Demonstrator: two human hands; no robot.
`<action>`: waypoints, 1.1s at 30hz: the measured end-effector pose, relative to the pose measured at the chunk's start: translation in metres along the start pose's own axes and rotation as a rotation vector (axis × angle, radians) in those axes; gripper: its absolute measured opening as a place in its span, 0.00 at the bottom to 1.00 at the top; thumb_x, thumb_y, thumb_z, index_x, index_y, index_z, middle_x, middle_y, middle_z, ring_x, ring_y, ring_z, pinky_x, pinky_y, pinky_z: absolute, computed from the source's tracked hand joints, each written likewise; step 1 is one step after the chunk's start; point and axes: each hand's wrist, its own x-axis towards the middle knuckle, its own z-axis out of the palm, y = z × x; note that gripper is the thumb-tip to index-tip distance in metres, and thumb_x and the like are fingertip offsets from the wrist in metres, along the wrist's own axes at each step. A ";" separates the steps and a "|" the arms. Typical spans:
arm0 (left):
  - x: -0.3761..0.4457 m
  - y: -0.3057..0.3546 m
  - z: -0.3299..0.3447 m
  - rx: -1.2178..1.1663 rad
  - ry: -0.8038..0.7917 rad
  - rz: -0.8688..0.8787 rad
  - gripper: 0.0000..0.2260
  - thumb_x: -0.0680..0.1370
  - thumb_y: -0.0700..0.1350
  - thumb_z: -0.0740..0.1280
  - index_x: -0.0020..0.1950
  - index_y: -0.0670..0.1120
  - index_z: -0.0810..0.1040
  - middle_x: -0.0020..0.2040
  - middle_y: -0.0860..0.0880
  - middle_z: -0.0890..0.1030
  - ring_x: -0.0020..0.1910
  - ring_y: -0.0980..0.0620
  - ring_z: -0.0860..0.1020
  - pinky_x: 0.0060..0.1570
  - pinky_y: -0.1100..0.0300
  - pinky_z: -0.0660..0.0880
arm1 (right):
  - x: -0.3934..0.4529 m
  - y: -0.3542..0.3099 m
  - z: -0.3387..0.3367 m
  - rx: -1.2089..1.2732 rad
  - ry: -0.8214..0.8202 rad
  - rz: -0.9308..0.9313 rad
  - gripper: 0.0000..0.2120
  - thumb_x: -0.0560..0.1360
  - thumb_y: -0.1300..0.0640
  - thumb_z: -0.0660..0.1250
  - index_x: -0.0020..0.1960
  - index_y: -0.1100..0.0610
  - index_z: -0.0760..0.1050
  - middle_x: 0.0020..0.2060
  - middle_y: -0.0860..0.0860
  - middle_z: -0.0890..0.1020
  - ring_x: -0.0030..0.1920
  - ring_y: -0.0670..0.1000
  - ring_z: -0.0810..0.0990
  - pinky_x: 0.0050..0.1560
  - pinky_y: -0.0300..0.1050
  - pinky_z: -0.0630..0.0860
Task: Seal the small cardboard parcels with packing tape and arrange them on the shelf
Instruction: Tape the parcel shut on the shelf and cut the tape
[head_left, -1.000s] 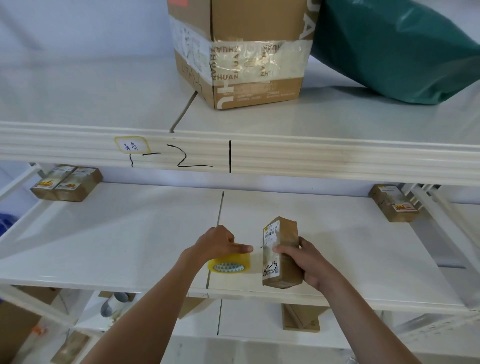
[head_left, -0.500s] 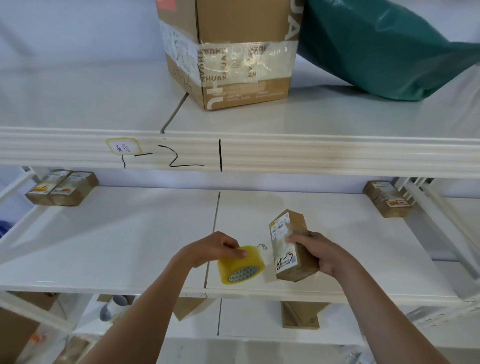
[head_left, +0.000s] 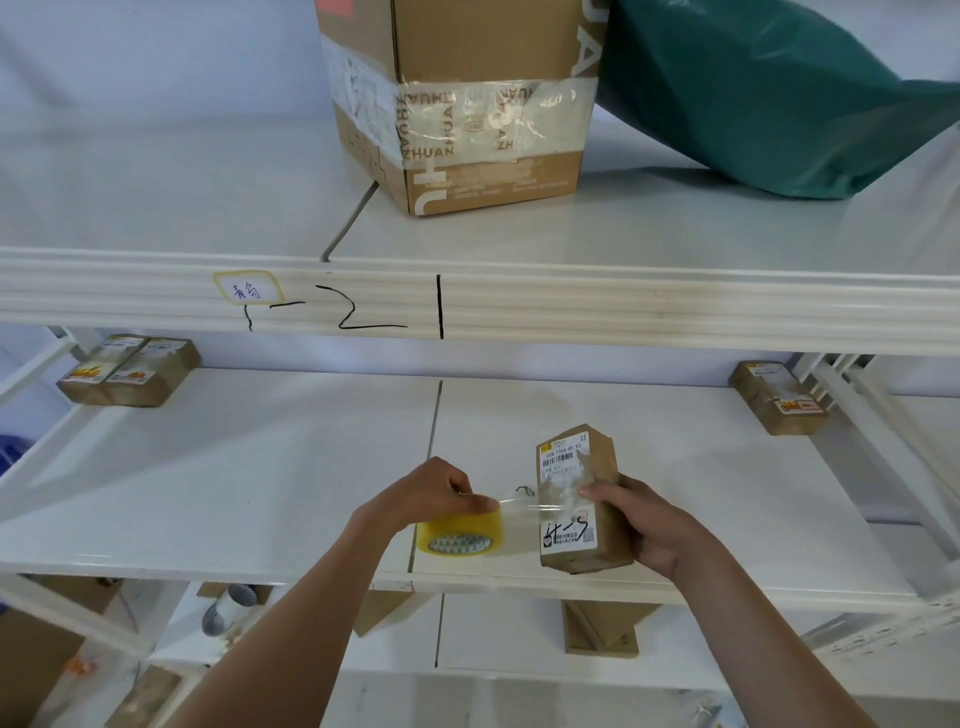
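Observation:
My right hand (head_left: 652, 522) grips a small brown cardboard parcel (head_left: 574, 467) with white labels, held upright just above the front of the white middle shelf (head_left: 260, 478). My left hand (head_left: 436, 493) holds a yellow roll of packing tape (head_left: 460, 535) to the parcel's left. A clear strip of tape (head_left: 524, 514) stretches from the roll to the parcel's labelled face, where my right thumb presses it. Two sealed parcels (head_left: 130, 371) lie side by side at the shelf's back left, and one more parcel (head_left: 779, 397) at the back right.
On the upper shelf stand a large taped cardboard box (head_left: 467, 104) and a green bag (head_left: 769, 93). The upper shelf's front rail (head_left: 623, 306) carries handwritten marks and a label. White frame struts (head_left: 872, 415) rise at the right. Cardboard pieces lie on the lower shelf.
My left hand has pulled the roll away to the left, drawing out a strip of tape stuck to the parcel. The parcel has been turned upright again from its tilt.

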 end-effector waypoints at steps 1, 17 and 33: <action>0.001 0.000 0.001 0.006 -0.001 -0.002 0.19 0.69 0.65 0.76 0.41 0.49 0.84 0.41 0.52 0.84 0.46 0.51 0.84 0.44 0.60 0.79 | -0.001 0.001 0.001 0.017 -0.003 -0.003 0.16 0.78 0.60 0.69 0.65 0.57 0.76 0.55 0.59 0.86 0.54 0.60 0.86 0.50 0.54 0.84; 0.004 -0.003 0.014 -0.016 0.054 -0.023 0.20 0.69 0.65 0.76 0.43 0.49 0.85 0.43 0.52 0.85 0.45 0.52 0.84 0.51 0.53 0.82 | 0.001 0.020 0.013 0.207 -0.032 0.019 0.15 0.80 0.61 0.64 0.65 0.64 0.76 0.58 0.63 0.84 0.59 0.64 0.83 0.65 0.63 0.76; -0.003 0.003 0.007 -0.118 0.073 0.014 0.17 0.71 0.61 0.77 0.44 0.46 0.85 0.44 0.49 0.85 0.46 0.51 0.84 0.50 0.56 0.80 | 0.008 0.022 0.018 0.301 -0.097 -0.030 0.22 0.77 0.61 0.68 0.69 0.68 0.74 0.63 0.65 0.80 0.64 0.64 0.80 0.66 0.62 0.75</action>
